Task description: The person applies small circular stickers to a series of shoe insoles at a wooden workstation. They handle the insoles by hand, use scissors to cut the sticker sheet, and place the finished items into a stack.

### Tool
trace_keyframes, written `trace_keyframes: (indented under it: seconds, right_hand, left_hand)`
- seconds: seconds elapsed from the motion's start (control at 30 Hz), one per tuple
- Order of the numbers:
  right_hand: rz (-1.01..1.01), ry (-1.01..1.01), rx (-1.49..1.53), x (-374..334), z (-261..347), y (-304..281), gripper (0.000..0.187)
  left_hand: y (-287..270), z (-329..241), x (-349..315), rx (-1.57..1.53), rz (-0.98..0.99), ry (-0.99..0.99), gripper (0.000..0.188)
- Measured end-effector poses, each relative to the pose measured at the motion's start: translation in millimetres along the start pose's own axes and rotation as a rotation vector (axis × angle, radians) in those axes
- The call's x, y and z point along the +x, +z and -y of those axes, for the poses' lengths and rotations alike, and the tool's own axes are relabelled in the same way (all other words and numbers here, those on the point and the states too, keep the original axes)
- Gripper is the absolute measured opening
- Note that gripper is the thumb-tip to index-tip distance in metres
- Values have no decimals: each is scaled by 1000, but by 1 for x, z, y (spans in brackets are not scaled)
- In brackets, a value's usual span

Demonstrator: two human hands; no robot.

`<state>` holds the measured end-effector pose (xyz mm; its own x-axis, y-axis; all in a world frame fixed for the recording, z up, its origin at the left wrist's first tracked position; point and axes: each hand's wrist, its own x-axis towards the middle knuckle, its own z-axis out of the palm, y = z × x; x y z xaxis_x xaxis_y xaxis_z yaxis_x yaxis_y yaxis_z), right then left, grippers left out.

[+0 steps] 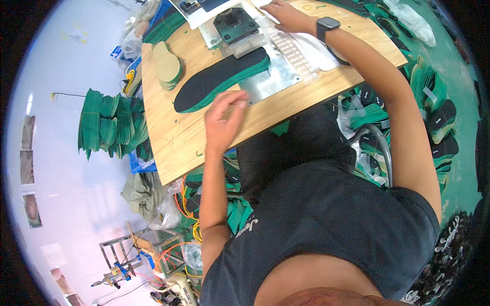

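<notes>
A stack of insoles (219, 81), black on top with green layers under it, lies slantwise on the wooden table, its right end by a metal press. My left hand (223, 120) is at the stack's near edge, fingers loosely bent and slightly blurred, nothing visible in them. Whether it touches the stack I cannot tell. Farther right, my right hand (291, 18) reaches over a white sheet at the far side, fingers stretched out. Beside it a strip with rows of small round marks (291, 51) lies on the metal plate (268, 86). The dark press block (235, 25) stands beyond the insoles.
A smaller stack of beige-topped insole pieces (167, 66) sits at the table's left. Tall green stacks (109, 120) stand past the left edge. More insoles in piles (429, 97) cover the floor at right. A curved metal tube (380, 143) rises beside my lap.
</notes>
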<state>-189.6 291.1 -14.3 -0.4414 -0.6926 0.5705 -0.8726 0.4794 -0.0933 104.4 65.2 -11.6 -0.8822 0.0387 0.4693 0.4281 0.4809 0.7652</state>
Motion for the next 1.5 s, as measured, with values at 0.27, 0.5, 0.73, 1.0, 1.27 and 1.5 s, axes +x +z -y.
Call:
trace_keyframes:
  seconds: [0.27,0.5,0.73,1.0,1.27,1.5]
  right_hand:
    - [89,-18,62,-17,8,-7,20]
    - [-258,-212,212,-79,117,-101,17]
    - [-451,-205,452,-94,224,-119,9]
    - [-380,692,105,-126,71,-79,31]
    - [105,585,-165,-150,60,-103,27]
    - [206,836,-142,-145,43,-110,32]
  left_hand:
    - [14,-9,-11,-28,56,-82,25]
    - [39,-14,11,192,-92,258,66]
    - [80,-54,-16,-168,-81,-19,26]
    - [100,-47,-7,-829,128,-531,22]
    - [90,-28,-3,-933,58,-594,27]
    - [82,-25,-3,-847,169,-554,31]
